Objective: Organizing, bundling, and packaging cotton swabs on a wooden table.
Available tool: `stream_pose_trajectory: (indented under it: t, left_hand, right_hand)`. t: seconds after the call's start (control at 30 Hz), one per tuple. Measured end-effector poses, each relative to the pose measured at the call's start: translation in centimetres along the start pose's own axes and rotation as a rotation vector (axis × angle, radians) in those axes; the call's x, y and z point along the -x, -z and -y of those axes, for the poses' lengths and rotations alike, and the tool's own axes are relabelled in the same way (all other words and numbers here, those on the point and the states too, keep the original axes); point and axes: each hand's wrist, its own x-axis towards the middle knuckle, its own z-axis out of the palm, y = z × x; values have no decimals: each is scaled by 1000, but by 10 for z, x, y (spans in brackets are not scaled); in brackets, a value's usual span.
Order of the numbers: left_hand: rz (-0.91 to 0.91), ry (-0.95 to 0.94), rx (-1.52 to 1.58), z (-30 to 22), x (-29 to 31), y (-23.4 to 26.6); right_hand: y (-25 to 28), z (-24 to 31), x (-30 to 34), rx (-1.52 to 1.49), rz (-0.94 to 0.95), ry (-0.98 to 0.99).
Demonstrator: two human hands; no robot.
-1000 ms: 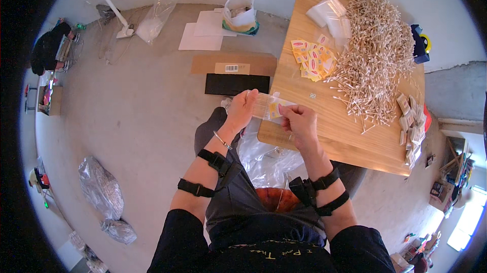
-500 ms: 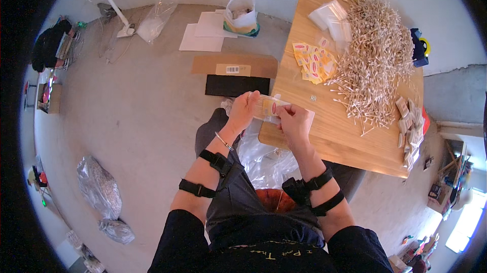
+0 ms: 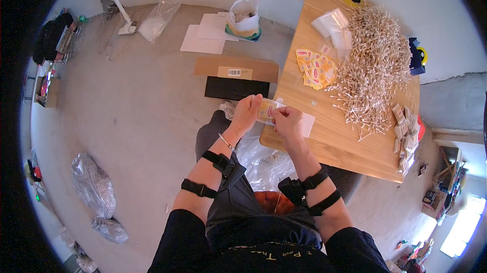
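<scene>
Both hands meet at the near left corner of the wooden table [image 3: 324, 136]: the left hand [image 3: 247, 114] and the right hand [image 3: 287, 120] each pinch one end of a small clear packet [image 3: 266, 110] with a yellow label inside, fingers closed on it and held just above the table edge. Because the packet hangs over the corner, a loosened pinch could probably drop it to the concrete floor [image 3: 142, 105] or onto the crumpled plastic bag [image 3: 258, 159] below. Farther right lie a heap of cotton swabs [image 3: 373, 70] and yellow labels [image 3: 315, 67].
</scene>
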Motion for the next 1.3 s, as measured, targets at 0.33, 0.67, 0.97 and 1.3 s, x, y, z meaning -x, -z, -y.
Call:
stream_pose_trajectory:
  t: [0.33, 0.67, 0.97, 1.3]
  left_hand:
    - [10, 21, 2, 1, 0, 0]
    - [32, 138, 198, 18, -4, -10]
    - [-300, -364, -508, -18, 7, -2]
    - [134, -733, -616, -47, 52, -104]
  right_hand:
    - [-4, 2, 4, 63, -83, 29]
    - [0, 8, 8, 151, -116, 177]
    - [156, -58, 8, 596, -759, 310]
    - [165, -80, 2, 566, -583, 499]
